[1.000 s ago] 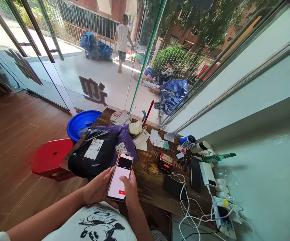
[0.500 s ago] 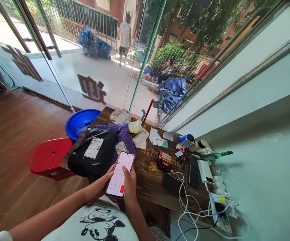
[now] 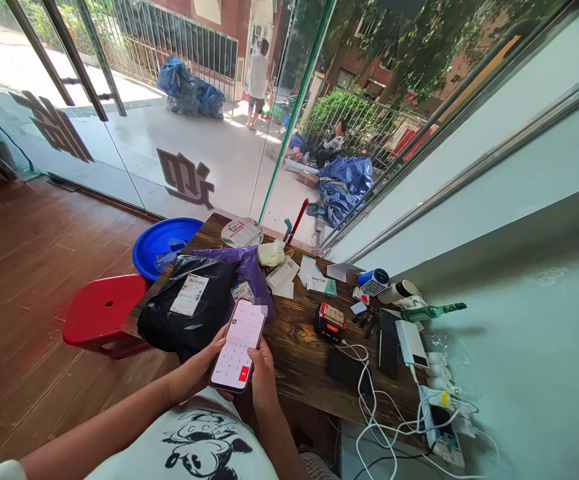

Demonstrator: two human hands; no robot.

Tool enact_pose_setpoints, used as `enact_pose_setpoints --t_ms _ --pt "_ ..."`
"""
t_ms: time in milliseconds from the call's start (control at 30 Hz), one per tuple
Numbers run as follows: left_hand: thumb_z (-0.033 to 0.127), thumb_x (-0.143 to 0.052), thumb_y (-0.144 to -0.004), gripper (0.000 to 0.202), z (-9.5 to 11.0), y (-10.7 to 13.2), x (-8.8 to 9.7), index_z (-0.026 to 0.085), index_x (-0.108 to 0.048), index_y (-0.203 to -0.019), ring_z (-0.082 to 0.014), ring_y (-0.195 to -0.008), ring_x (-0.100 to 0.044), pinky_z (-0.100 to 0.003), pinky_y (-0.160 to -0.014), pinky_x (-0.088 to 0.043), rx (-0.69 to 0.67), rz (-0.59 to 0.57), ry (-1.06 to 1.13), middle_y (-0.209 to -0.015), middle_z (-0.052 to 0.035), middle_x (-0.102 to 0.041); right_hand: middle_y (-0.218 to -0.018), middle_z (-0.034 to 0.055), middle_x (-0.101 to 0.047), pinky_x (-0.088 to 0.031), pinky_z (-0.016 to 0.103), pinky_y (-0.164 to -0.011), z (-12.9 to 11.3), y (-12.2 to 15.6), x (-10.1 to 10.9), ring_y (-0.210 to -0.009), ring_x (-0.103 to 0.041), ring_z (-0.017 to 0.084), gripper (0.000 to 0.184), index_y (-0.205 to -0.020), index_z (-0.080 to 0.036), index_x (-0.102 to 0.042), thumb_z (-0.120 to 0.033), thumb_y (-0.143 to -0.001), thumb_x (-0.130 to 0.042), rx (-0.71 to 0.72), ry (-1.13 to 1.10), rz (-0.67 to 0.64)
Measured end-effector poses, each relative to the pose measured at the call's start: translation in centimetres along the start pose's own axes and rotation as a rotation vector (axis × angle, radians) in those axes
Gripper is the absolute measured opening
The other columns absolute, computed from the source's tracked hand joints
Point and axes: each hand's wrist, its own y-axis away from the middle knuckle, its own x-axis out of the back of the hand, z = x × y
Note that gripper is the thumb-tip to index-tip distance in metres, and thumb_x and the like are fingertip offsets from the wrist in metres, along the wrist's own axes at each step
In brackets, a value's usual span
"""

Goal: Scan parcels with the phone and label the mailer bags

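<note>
A smartphone (image 3: 233, 350) with a lit screen showing a number keypad and a red key is held between my two hands, above the table's near edge. My left hand (image 3: 204, 365) grips its left side, thumb along the edge. On the right side my right hand (image 3: 263, 373) is wrapped round the phone, its thumb over the screen's right part. The fingers behind the phone are hidden. Just beyond it lie a black plastic parcel (image 3: 182, 303) with a white label (image 3: 189, 295) and a purple parcel (image 3: 252, 270), partly under the black one.
The wooden table (image 3: 289, 373) also bears a black-and-red device (image 3: 330, 322), papers (image 3: 321, 285), a green bottle (image 3: 432, 311), a power bank (image 3: 411, 343) and tangled white cables (image 3: 369, 413). A red stool (image 3: 102, 313) and blue basin (image 3: 157, 243) stand left. Two people are outside the glass.
My right thumb has moved down from the middle of the screen towards its right edge. Both hands still hold the phone. The person standing outside has shifted slightly.
</note>
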Motion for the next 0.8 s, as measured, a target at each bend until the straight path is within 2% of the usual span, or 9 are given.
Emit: enact_pose_setpoints --t_ms 167,233,333,433,533,667,800 --pt "0.051 -0.06 -0.082 0.086 -0.7 -0.4 0.1 0.036 -0.012 -0.151 -0.03 -0.094 -0.063 -0.026 -0.049 -0.05 -0.075 -0.024 0.012 -0.146 -0.0142 -0.04 -0.103 0.0088 -0.073 -0.053 0.04 -0.085 0.6 -0.5 -0.9 -0.097 -0.067 0.027 0.054 -0.104 -0.017 -0.06 -0.05 -0.063 -0.074 0.076 0.152 0.158" --pt "0.049 -0.055 -0.086 0.08 -0.5 -0.2 0.0 0.04 -0.01 -0.151 -0.0288 -0.093 -0.063 -0.026 -0.049 -0.051 -0.051 -0.027 0.003 -0.146 -0.0129 -0.041 -0.103 0.0079 -0.073 -0.053 0.04 -0.086 0.5 -0.4 -0.9 -0.096 -0.068 0.027 0.054 -0.107 -0.018 -0.058 -0.05 -0.065 -0.07 0.066 0.105 0.129" --pt "0.049 -0.045 -0.091 0.072 0.3 0.3 -0.3 0.044 -0.003 -0.15 -0.0265 -0.086 -0.064 -0.031 -0.049 -0.054 0.012 -0.006 -0.028 -0.144 -0.0122 -0.042 -0.104 0.0066 -0.073 -0.055 0.04 -0.081 0.1 0.1 -0.3 -0.091 -0.068 0.027 0.051 -0.11 -0.019 -0.058 -0.041 -0.065 -0.062 0.017 -0.006 0.017" --pt "0.049 -0.043 -0.091 0.073 0.9 0.7 -0.8 0.041 -0.002 -0.151 -0.0262 -0.087 -0.063 -0.032 -0.051 -0.055 0.025 -0.002 -0.033 -0.142 -0.0136 -0.043 -0.108 0.0053 -0.073 -0.054 0.037 -0.082 -0.3 0.7 0.5 -0.095 -0.068 0.025 0.049 -0.109 -0.019 -0.062 -0.033 -0.063 -0.057 0.025 -0.011 -0.061" --pt "0.047 -0.038 -0.093 0.071 1.1 0.7 -1.1 0.038 0.001 -0.151 -0.0252 -0.086 -0.062 -0.032 -0.052 -0.056 0.048 -0.003 -0.056 -0.142 -0.014 -0.042 -0.106 0.005 -0.073 -0.054 0.036 -0.082 -0.5 0.8 0.9 -0.093 -0.068 0.025 0.048 -0.109 -0.018 -0.064 -0.032 -0.064 -0.057 0.041 0.009 -0.071" --pt "0.044 -0.04 -0.092 0.074 1.0 0.6 -1.4 0.034 0.003 -0.152 -0.0256 -0.086 -0.061 -0.033 -0.054 -0.055 0.057 -0.028 -0.101 -0.14 -0.0151 -0.044 -0.095 0.0072 -0.075 -0.056 0.039 -0.075 -0.1 0.3 0.5 -0.083 -0.07 0.026 0.047 -0.1 -0.017 -0.064 -0.041 -0.06 -0.069 0.005 0.025 0.072" --pt "0.046 -0.049 -0.089 0.082 1.0 0.8 -1.5 0.03 0.0 -0.152 -0.025 -0.085 -0.061 -0.033 -0.061 -0.053 0.056 -0.056 -0.084 -0.134 -0.0161 -0.05 -0.095 0.0093 -0.075 -0.056 0.039 -0.076 0.2 -0.1 0.0 -0.085 -0.07 0.028 0.051 -0.094 -0.016 -0.064 -0.048 -0.057 -0.076 0.039 0.115 0.195"
